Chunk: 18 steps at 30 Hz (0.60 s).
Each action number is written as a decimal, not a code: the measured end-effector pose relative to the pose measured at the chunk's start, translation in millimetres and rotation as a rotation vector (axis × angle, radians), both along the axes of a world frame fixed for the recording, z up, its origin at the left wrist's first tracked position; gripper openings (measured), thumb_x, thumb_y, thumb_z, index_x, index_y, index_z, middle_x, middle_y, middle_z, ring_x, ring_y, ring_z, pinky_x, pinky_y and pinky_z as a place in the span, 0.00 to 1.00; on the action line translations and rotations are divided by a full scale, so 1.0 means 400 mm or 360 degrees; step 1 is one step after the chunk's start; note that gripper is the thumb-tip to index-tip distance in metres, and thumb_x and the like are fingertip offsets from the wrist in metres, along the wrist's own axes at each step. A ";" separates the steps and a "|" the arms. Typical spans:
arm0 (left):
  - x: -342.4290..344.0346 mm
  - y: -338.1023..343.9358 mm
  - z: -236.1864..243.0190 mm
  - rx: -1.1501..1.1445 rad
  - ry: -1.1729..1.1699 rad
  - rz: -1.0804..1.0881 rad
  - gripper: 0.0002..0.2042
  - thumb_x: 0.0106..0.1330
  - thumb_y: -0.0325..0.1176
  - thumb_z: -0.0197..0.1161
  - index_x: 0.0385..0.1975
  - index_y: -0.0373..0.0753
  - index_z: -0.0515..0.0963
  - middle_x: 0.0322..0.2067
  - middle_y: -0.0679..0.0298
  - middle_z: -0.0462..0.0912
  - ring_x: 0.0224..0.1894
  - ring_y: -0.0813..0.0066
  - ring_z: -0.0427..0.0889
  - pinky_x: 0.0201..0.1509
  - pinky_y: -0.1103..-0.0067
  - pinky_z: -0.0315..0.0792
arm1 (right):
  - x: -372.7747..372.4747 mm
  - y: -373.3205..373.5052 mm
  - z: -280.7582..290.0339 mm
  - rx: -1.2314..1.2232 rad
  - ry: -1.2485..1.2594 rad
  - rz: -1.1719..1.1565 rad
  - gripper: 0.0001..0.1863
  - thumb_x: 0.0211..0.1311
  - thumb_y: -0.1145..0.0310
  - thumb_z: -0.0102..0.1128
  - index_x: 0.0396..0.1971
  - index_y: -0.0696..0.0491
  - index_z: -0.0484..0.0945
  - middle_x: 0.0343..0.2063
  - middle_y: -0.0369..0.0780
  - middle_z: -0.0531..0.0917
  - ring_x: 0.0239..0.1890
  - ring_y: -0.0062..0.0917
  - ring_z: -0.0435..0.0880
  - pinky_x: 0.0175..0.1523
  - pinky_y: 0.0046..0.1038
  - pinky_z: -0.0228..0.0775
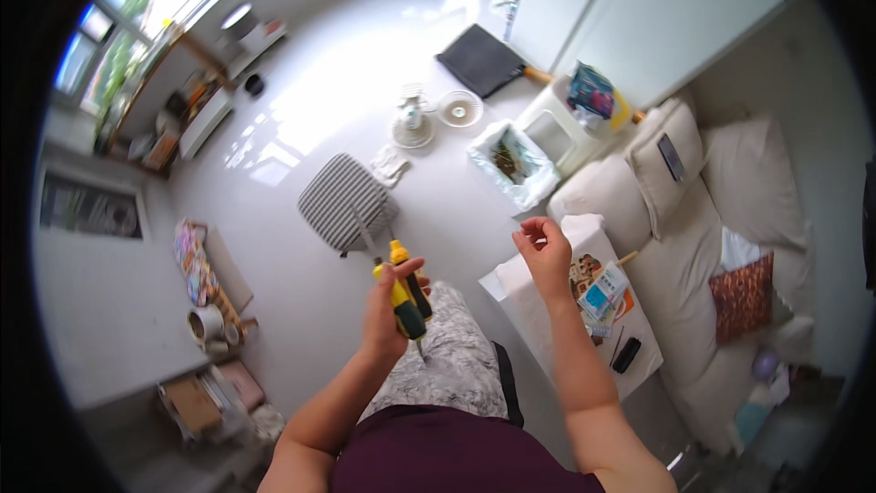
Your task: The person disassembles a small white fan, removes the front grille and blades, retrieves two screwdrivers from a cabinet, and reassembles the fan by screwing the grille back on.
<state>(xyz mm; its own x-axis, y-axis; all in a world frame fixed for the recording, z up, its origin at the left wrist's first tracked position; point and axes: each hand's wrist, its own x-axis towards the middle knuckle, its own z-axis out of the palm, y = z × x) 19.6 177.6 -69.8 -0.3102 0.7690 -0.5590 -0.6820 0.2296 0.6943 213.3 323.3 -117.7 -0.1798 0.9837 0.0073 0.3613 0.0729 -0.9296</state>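
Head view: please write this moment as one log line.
left hand: two yellow-handled tools; right hand: nothing visible held; striped stool: ahead-left

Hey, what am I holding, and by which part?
Two yellow-handled tools, gripped by their handles in your left hand. Your right hand holds nothing I can see.

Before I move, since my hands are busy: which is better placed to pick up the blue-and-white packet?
Probably your right hand: it looks empty and is nearer the packet on the cloth-covered table. Your left hand grips two yellow-and-dark handled tools, farther away.
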 end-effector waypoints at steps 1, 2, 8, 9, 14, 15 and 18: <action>-0.019 0.043 0.000 0.0016 0.0004 -0.0001 0.29 0.66 0.55 0.44 0.47 0.32 0.72 0.34 0.59 0.76 0.38 0.72 0.74 0.46 0.77 0.70 | 0.007 0.044 -0.005 0.0039 -0.0071 -0.0044 0.10 0.47 0.73 0.65 0.29 0.56 0.75 0.27 0.35 0.78 0.25 0.18 0.73 0.28 0.19 0.67; -0.030 0.082 0.001 0.0032 0.0008 0.0001 0.29 0.66 0.55 0.44 0.47 0.31 0.72 0.34 0.59 0.76 0.38 0.72 0.75 0.46 0.77 0.70 | 0.020 0.085 -0.008 0.0036 -0.0105 -0.0077 0.11 0.46 0.73 0.66 0.30 0.56 0.75 0.27 0.35 0.78 0.25 0.18 0.72 0.29 0.20 0.67; -0.037 0.353 0.024 -0.0086 -0.0057 -0.0313 0.29 0.66 0.55 0.43 0.47 0.31 0.72 0.33 0.57 0.76 0.37 0.71 0.75 0.45 0.76 0.70 | 0.209 0.366 -0.123 0.0317 -0.0492 -0.0392 0.14 0.40 0.75 0.68 0.31 0.55 0.75 0.26 0.36 0.77 0.25 0.19 0.73 0.32 0.21 0.69; -0.025 0.376 0.021 -0.0118 -0.0056 -0.0353 0.29 0.66 0.55 0.43 0.47 0.31 0.72 0.34 0.57 0.76 0.37 0.71 0.75 0.45 0.76 0.70 | 0.263 0.405 -0.154 0.0285 -0.0589 -0.0422 0.15 0.39 0.75 0.68 0.31 0.55 0.75 0.27 0.36 0.76 0.26 0.20 0.74 0.32 0.22 0.69; -0.012 0.613 -0.063 -0.0179 0.0019 -0.0416 0.28 0.67 0.54 0.40 0.46 0.32 0.73 0.41 0.61 0.75 0.39 0.71 0.75 0.46 0.73 0.70 | 0.568 0.734 -0.298 0.0001 -0.1197 -0.0520 0.19 0.34 0.70 0.70 0.30 0.53 0.74 0.29 0.39 0.76 0.35 0.32 0.74 0.42 0.32 0.68; 0.002 0.668 -0.078 -0.0204 0.0009 -0.0414 0.28 0.67 0.54 0.39 0.46 0.32 0.72 0.42 0.60 0.75 0.39 0.71 0.74 0.46 0.73 0.70 | 0.630 0.798 -0.326 -0.0037 -0.1306 -0.0537 0.19 0.34 0.70 0.70 0.31 0.53 0.74 0.29 0.39 0.76 0.36 0.32 0.75 0.43 0.32 0.68; 0.027 0.770 -0.064 -0.0228 -0.0002 -0.0330 0.29 0.68 0.55 0.38 0.47 0.32 0.72 0.43 0.60 0.74 0.39 0.71 0.74 0.46 0.73 0.70 | 0.771 0.978 -0.340 -0.0076 -0.1590 -0.0567 0.22 0.33 0.69 0.72 0.33 0.53 0.74 0.31 0.40 0.77 0.38 0.33 0.75 0.45 0.32 0.69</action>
<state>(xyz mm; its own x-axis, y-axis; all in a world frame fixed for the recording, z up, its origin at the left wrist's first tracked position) 30.5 485.7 -95.3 -0.1535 0.7289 -0.6672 -0.6110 0.4606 0.6438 521.7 714.6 -253.7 0.2159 0.9761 -0.0242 0.9560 -0.2164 -0.1981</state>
